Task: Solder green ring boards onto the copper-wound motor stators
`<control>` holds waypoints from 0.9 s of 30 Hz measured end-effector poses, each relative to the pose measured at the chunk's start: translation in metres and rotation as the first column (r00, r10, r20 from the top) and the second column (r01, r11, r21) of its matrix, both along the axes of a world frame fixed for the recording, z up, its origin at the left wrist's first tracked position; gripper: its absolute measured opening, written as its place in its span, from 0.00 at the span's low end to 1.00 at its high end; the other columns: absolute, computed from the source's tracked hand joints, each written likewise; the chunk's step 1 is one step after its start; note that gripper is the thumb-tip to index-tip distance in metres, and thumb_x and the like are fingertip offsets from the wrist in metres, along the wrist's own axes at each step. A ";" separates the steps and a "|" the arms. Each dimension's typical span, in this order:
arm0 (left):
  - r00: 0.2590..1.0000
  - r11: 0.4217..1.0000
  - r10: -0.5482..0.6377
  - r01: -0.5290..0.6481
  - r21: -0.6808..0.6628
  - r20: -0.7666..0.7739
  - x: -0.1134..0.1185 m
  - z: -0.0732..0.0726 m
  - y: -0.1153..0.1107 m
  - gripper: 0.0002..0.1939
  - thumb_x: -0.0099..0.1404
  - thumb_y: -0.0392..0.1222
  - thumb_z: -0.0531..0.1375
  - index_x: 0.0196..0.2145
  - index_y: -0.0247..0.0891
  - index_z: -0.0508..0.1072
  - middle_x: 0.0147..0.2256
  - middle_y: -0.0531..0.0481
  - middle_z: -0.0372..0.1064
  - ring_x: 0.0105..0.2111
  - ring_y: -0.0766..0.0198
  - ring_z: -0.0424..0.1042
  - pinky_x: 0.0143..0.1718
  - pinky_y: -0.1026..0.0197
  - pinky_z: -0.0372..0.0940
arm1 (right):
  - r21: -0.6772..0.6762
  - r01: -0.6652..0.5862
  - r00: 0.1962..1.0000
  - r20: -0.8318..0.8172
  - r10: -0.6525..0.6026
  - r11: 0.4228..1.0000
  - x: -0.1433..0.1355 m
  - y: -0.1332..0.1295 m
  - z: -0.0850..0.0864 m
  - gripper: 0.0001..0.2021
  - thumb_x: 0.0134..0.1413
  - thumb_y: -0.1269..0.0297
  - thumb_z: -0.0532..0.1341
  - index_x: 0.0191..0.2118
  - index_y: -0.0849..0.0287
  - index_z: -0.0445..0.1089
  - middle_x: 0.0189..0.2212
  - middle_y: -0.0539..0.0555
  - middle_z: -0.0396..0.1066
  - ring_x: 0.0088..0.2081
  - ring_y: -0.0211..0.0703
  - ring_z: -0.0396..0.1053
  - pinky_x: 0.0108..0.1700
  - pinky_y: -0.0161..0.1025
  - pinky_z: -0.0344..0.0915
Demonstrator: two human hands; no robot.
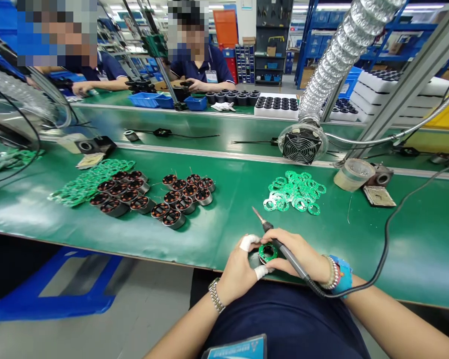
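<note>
At the table's front edge, my left hand (236, 271) is closed around the side of a motor stator (253, 258), with white wraps on its thumb and a finger. On top of the stator lies a green ring-shaped circuit board (262, 256). My right hand (303, 252) grips a soldering iron (294, 261), whose tip points up and to the left, away from the board. Its thumb and fingertips also touch the ring board and stator from the right. My fingers partly hide the stator.
Several wound stators (185, 203) stand left of my hands, beside a pile of green boards (93, 180). Loose ring boards (299, 192) lie ahead. A fan with a duct (302, 144), a tape roll (353, 174) and a sponge tray (379, 196) stand behind. The iron's cord (386, 244) loops right. Two co-workers sit opposite.
</note>
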State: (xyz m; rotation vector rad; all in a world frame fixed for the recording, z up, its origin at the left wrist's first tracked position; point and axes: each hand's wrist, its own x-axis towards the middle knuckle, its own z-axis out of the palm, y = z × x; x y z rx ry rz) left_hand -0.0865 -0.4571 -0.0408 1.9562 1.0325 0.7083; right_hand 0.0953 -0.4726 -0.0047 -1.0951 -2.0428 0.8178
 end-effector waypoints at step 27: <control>0.975 0.954 -0.114 0.054 0.295 0.193 -0.008 -0.010 0.002 0.13 0.52 0.35 0.66 0.38 0.39 0.74 0.42 0.43 0.74 0.41 0.58 0.74 0.42 0.55 0.71 | -0.012 0.293 0.955 -0.040 -0.293 0.956 0.010 -0.031 -0.020 0.10 0.55 0.74 0.54 0.42 0.56 0.63 0.36 0.52 0.72 0.36 0.37 0.71 0.39 0.32 0.66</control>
